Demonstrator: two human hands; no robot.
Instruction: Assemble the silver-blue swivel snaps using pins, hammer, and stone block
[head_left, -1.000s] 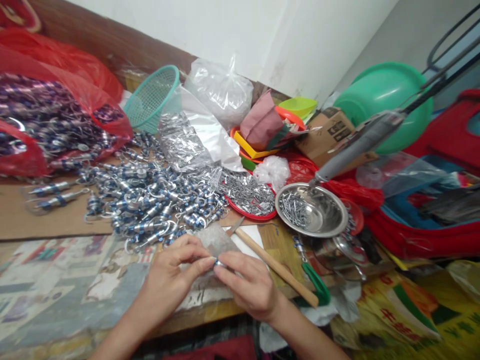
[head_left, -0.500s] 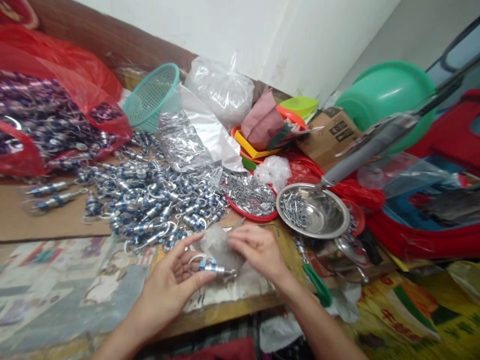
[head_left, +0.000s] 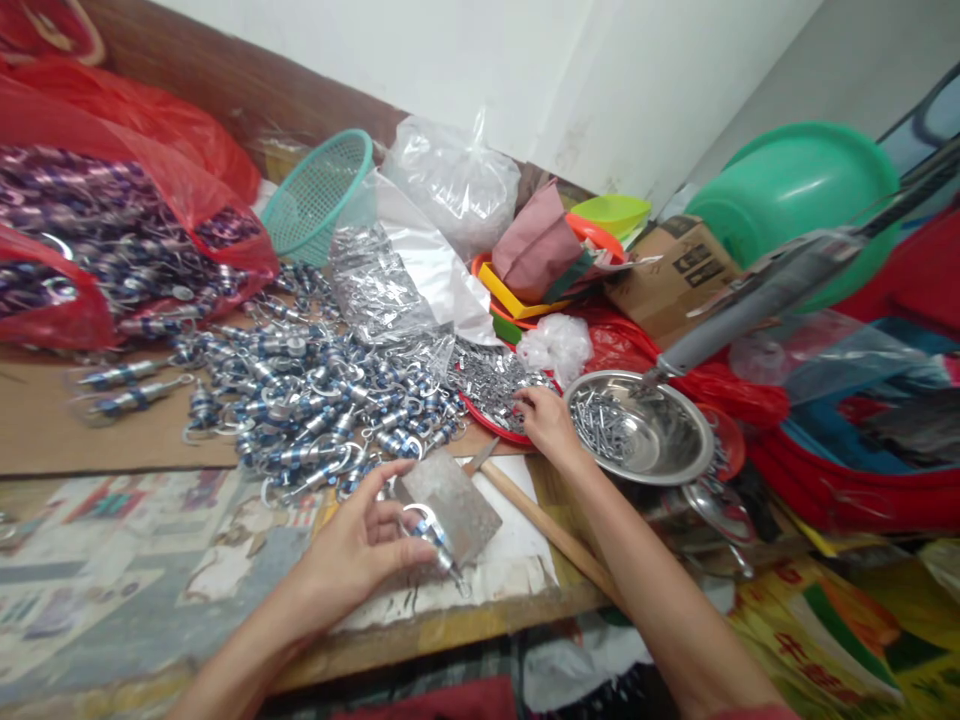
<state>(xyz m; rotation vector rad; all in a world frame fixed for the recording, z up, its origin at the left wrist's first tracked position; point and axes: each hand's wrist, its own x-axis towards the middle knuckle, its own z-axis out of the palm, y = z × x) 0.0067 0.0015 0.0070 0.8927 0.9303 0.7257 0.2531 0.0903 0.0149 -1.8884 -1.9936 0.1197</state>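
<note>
Left hand [head_left: 375, 545] holds hook bolt [head_left: 437, 538] over metal block [head_left: 469, 505], long axis pointing near-right; right hand [head_left: 547, 420], farther from bolt, is at red tray [head_left: 495, 427] beyond block, fingertip closure indeterminate

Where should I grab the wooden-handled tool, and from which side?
Likely the middle of the wooden handle, from above: that long, straight shaft lies bare there, while its metal end sits close to the grey block and the right forearm hides its near end.
</note>
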